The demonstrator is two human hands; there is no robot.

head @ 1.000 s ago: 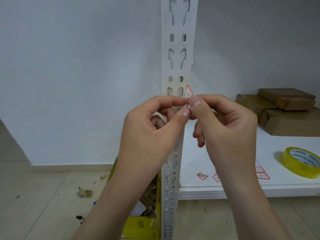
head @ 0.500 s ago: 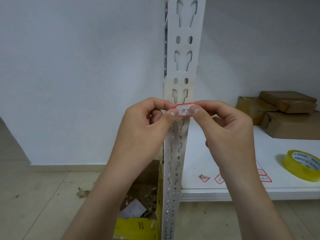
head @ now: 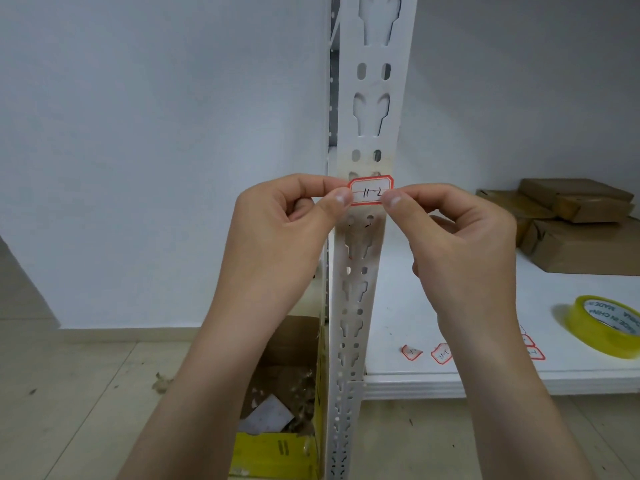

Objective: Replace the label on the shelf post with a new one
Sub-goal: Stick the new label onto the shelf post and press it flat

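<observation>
A white slotted shelf post (head: 372,109) runs up the middle of the view. A small white label with a red border (head: 370,191), handwritten "11-2", lies flat across the post's front at chest height. My left hand (head: 284,230) pinches its left end between thumb and forefinger. My right hand (head: 457,237) pinches its right end the same way. Yellowish glue stains mark the post just above and below the label.
The white shelf board (head: 502,375) at right carries several loose red-bordered labels (head: 441,355), a roll of yellow tape (head: 604,325) and brown parcels (head: 581,226). An open cardboard box with scraps (head: 280,403) stands on the floor left of the post.
The label was edge-on between my fingertips beside the post; it is now turned flat, spread across the post's front and raised slightly. My hands moved apart to its ends.
</observation>
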